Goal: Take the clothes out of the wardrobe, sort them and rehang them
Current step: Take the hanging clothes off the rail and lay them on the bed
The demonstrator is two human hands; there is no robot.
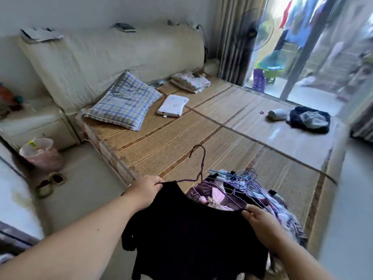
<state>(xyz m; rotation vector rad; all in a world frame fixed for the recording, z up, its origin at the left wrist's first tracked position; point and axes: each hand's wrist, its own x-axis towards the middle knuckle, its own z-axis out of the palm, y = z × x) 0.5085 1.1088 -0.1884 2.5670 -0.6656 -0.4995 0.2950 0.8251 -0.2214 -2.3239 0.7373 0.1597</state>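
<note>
A black top [193,235] hangs on a thin purple wire hanger [198,164] in front of me, over the near corner of the bed. My left hand [144,191] pinches the top's left shoulder at the hanger's end. My right hand [260,221] grips its right shoulder. Behind the top, a heap of purple, pink and patterned clothes [252,195] tangled with several wire hangers lies on the bed's woven mat [201,134]. A second small dark pile of clothes [309,119] sits at the far right of the mat.
A checked pillow [124,102], a white flat device [173,106] and folded bedding [190,80] lie near the padded headboard [113,55]. A pink bin [41,153] and slippers [50,182] stand on the floor at left. A glass door [302,57] is at the right.
</note>
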